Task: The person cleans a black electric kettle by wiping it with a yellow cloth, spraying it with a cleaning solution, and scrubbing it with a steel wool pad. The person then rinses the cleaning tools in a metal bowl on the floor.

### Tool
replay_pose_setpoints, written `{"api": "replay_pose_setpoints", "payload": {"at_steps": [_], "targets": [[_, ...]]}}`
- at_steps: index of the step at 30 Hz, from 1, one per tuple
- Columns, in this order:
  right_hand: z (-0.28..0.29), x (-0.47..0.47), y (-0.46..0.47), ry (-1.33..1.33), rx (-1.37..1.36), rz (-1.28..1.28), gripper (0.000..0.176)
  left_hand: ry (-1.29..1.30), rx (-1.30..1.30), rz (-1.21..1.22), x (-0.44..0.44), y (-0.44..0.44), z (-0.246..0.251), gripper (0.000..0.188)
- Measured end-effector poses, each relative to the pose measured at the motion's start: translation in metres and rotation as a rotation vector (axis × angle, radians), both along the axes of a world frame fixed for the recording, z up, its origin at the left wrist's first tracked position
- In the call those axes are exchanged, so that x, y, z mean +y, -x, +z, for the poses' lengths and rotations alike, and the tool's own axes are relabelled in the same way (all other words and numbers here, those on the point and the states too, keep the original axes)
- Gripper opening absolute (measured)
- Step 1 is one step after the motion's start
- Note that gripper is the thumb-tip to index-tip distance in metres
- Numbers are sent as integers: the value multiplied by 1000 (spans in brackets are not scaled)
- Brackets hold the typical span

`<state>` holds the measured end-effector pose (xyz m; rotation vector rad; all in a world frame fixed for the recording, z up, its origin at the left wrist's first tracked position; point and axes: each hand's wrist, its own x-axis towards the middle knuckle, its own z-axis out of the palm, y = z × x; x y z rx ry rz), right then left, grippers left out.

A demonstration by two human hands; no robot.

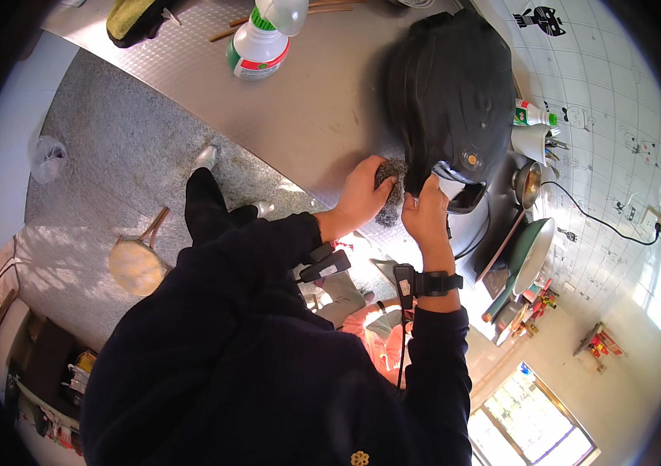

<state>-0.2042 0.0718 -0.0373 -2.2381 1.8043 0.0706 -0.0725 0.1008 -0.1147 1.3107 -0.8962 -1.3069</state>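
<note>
A black electric cooking appliance (458,99), perhaps a rice cooker, lies on the metal countertop (324,110), its handle end towards me. My left hand (362,195) grips a grey wire-mesh scourer (390,192) beside the appliance's lower edge. With its fingers at the rim near the silvery handle opening, my right hand (428,212) holds the appliance. A white spray bottle (257,52) with a green collar stands further up the counter. Near it lie wooden chopsticks (225,34) and a yellow and black cloth or glove (132,20).
Along the tiled wall stand a green-capped bottle (531,113), a white utensil holder (528,143), a small metal pan (527,183) and a green frying pan (525,262). A black cord (604,212) runs to a wall socket. A person in pink (374,343) sits beyond; a round stool (137,267) stands on the floor.
</note>
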Motion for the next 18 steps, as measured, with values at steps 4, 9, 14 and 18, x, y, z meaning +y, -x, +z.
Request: {"api": "replay_pose_setpoints", "payload": {"at_steps": [4, 9, 14, 18], "targets": [[-1, -1, 1, -58, -55, -42, 41, 160, 18, 209, -12, -9, 9, 44], [-3, -2, 2, -54, -95, -38, 40, 375, 21, 237, -48, -11, 12, 29], [-2, -3, 3, -67, -97, -36, 40, 324, -77, 144, -30, -1, 10, 17], [-1, -2, 3, -93, -37, -56, 40, 112, -61, -118, 1, 1, 9, 16]]}}
